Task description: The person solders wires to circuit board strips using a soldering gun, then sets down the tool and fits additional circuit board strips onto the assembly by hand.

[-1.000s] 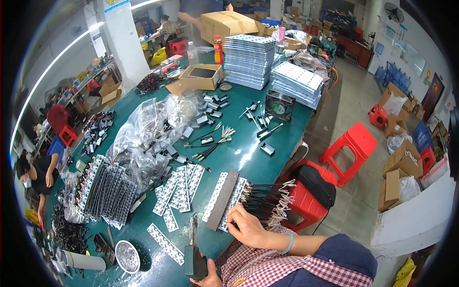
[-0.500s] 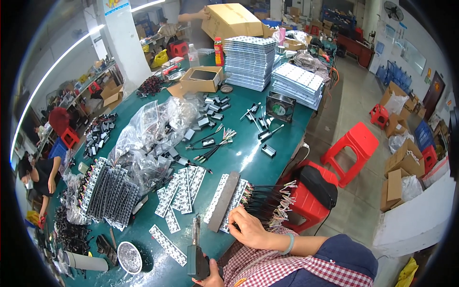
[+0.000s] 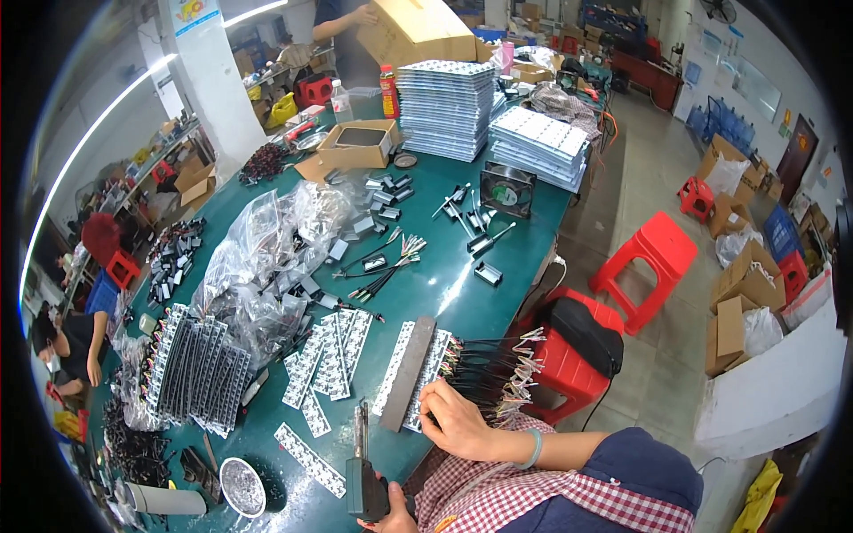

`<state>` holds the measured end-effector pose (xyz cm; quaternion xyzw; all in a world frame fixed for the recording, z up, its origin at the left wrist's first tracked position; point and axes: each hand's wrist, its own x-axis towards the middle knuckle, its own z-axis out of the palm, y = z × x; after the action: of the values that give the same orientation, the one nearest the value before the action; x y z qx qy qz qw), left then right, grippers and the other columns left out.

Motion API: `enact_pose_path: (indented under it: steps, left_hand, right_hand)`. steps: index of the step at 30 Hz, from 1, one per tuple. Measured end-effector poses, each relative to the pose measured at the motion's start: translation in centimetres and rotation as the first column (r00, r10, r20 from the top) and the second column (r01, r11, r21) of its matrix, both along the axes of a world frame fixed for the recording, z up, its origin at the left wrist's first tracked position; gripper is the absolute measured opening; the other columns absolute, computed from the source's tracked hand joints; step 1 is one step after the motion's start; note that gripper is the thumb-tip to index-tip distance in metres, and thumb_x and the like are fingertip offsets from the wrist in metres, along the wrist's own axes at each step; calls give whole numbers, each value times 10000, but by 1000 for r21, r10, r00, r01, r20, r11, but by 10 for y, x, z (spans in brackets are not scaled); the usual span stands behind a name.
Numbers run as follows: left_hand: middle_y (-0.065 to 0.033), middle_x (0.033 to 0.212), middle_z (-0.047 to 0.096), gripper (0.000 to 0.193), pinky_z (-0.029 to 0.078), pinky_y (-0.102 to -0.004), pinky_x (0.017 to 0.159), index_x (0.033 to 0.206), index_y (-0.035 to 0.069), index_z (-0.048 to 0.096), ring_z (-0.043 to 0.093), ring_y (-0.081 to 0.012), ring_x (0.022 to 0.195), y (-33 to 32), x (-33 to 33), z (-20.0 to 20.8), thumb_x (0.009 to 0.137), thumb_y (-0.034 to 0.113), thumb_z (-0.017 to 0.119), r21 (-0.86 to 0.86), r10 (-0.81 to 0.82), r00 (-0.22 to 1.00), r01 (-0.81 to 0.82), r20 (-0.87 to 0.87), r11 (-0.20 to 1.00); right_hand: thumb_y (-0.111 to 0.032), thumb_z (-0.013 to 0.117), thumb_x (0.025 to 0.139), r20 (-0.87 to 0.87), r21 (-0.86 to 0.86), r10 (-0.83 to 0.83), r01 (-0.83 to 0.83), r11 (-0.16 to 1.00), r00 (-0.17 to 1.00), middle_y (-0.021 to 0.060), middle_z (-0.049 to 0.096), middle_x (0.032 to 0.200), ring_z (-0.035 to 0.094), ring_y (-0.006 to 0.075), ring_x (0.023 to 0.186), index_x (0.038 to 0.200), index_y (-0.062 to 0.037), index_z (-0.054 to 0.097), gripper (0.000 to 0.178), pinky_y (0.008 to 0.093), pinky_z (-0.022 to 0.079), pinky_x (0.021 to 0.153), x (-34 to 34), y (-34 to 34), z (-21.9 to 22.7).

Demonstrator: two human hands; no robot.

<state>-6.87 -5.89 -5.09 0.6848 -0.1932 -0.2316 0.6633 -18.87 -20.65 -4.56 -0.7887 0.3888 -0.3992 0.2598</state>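
My left hand (image 3: 397, 515) grips a dark soldering gun (image 3: 366, 489), whose metal tip points up at the table. My right hand (image 3: 455, 421), wearing a pale bracelet (image 3: 533, 449), is closed in a pinch at the near end of a white circuit strip (image 3: 435, 364). What is between those fingertips is hidden. A flat grey bar (image 3: 409, 373) lies lengthwise over the white strips. Along their right edge runs a row of black wires (image 3: 484, 364) with pale stripped ends, reaching past the table edge. One loose circuit strip (image 3: 309, 459) lies left of the soldering gun.
Several strips (image 3: 330, 355), a stack of dark-edged strips (image 3: 200, 373) and plastic bags (image 3: 258, 258) lie leftward. A white cup (image 3: 242, 487) stands near. Farther are a fan (image 3: 507, 189) and stacked panels (image 3: 444, 111). Red stools (image 3: 649, 266) stand right. A person holds a carton (image 3: 418, 35).
The view has shifted slightly, so most of the scene sits a little further left. The far person's carton has tilted. Both my hands keep nearly the same pose.
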Motion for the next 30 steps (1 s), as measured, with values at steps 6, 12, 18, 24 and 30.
enact_pose_path:
  steps: [6, 12, 18, 24, 30]
  left_hand:
    - [-67, 760, 607, 309, 446, -262, 499, 1017, -33, 607, 517, -131, 537, 2, 2, -5, 729, -31, 718, -27, 15, 1000, -15, 6, 1000]
    - [-78, 773, 614, 305, 450, -266, 498, 1013, -41, 604, 523, -132, 537, 6, 6, -17, 730, -34, 719, -20, 16, 1000, -16, 25, 1000]
    - [-95, 797, 622, 290, 456, -274, 488, 1009, -49, 602, 527, -135, 535, 5, 8, -23, 738, -48, 705, -62, 7, 999, -4, 45, 998]
    - [-94, 840, 627, 327, 454, -269, 495, 1065, -42, 598, 526, -133, 547, 21, 18, -37, 750, -60, 685, 39, -41, 999, 41, -8, 998]
    - [-92, 848, 628, 342, 453, -269, 498, 1085, -40, 593, 527, -133, 554, 20, 9, -20, 754, -58, 681, 1, -25, 999, 25, 48, 1000]
  right_hand:
    - [-20, 617, 730, 13, -13, -4, 5, 1000, 1000, 104, 483, 961, 559, 262, 840, 817, -6, 489, 155, 346, 488, 646, 2, 1, 0]
    - [-16, 611, 730, 7, -16, -24, 24, 1000, 1000, 101, 484, 962, 554, 258, 854, 812, -5, 490, 146, 340, 486, 650, 3, 2, 0]
    - [-34, 615, 745, 32, -39, -61, 62, 997, 998, 90, 484, 967, 553, 249, 859, 807, -14, 491, 140, 337, 488, 656, 5, 1, -7]
    - [-41, 621, 742, 68, -48, -70, 74, 996, 995, 78, 486, 969, 554, 237, 853, 785, -21, 488, 141, 329, 488, 631, 5, 0, -10]
    - [-43, 614, 745, 89, -30, -78, 81, 996, 993, 87, 492, 953, 550, 243, 848, 781, -18, 491, 131, 336, 477, 664, 4, 1, -10]
